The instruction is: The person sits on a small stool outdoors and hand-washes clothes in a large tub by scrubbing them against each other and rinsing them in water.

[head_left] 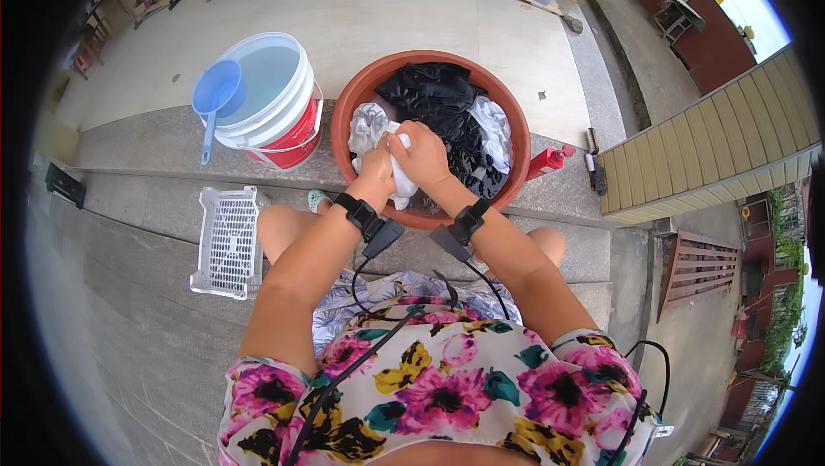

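Note:
A round terracotta-coloured plastic basin [520, 143] in front of me holds wet laundry and some water. Over its near left part, my left hand [377, 169] and my right hand [420, 155] are closed on a bunched white cloth [403, 185]. Black garments [433, 95] fill the middle and right of the basin. Another white cloth [492, 131] lies against the right inner wall, and a white and grey one [368, 124] rests at the left, beside my left hand. Both my wrists carry black straps with small devices.
A white bucket of water [261, 79] stands left of the basin, a blue dipper [218, 92] at its rim. Nearer is a white plastic crate [229, 240]. Right of the basin are a red pump bottle [549, 161], brushes [592, 163] and a tiled pillar [702, 137].

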The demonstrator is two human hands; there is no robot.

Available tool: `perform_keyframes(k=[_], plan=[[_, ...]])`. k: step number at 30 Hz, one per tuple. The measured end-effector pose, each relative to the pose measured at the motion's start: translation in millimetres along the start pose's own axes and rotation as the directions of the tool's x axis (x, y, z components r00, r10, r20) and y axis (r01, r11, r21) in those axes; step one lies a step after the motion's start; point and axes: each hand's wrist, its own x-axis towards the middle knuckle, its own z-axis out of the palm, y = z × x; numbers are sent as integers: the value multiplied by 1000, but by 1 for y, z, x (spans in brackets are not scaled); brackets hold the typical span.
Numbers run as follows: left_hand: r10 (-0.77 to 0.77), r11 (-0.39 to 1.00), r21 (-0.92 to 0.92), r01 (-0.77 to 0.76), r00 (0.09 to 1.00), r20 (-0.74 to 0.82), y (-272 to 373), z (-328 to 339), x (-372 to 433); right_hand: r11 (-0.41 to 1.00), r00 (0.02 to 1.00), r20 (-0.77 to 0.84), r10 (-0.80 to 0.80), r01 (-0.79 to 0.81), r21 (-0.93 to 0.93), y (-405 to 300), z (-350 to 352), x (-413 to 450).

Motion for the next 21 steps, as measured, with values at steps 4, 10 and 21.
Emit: perform_keyframes(k=[4, 10, 21], plan=[[-85, 995, -52, 83, 996, -27, 18, 29, -10, 894, 909, -18, 417, -406, 191, 59, -44, 20], [-534, 844, 31, 536, 844, -47, 42, 54, -23, 826, 950, 196, 243, -308, 471, 38, -67, 23], [-231, 954, -182, 238, 971, 62, 0, 55, 3, 971, 971, -57, 232, -235, -44, 39, -35, -10]])
